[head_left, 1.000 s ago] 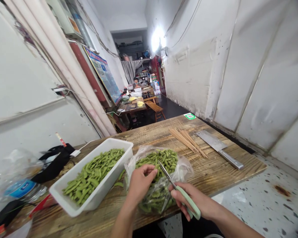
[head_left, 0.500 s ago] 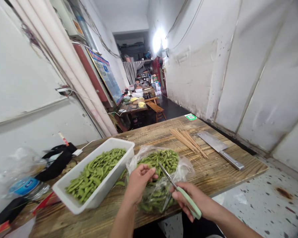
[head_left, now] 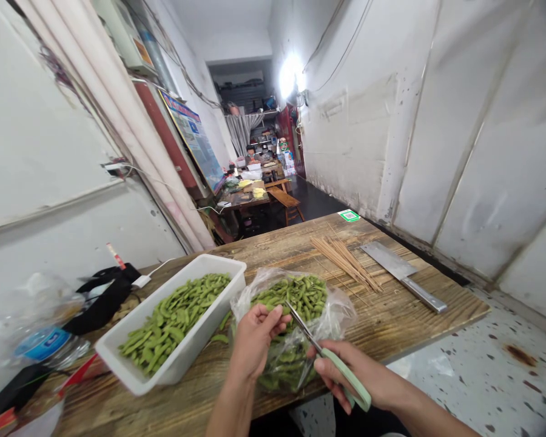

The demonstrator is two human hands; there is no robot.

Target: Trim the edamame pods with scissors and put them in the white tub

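Observation:
My right hand (head_left: pixel 346 370) is closed around the pale green handles of a pair of scissors (head_left: pixel 306 328). The blades point up and left, their tips close to my left thumb. My left hand (head_left: pixel 257 334) pinches an edamame pod, mostly hidden by the fingers, over a clear plastic bag (head_left: pixel 341 312) of edamame pods (head_left: pixel 307 291). To the left stands a white rectangular tub (head_left: pixel 213 262) with many pods (head_left: pixel 177 321) in it. A few loose pods lie between tub and bag.
Bamboo skewers (head_left: pixel 346 261) and a cleaver (head_left: pixel 404 273) lie on the right of the wooden table (head_left: pixel 273 243). A plastic bottle (head_left: pixel 50 346) and a black bag (head_left: pixel 102 297) are at the left. Farther back, a person (head_left: pixel 250 150) is behind another cluttered table.
The scissor tips have shifted slightly left, closer to my left thumb. My left hand has moved only a little; the tub and bag stay in place.

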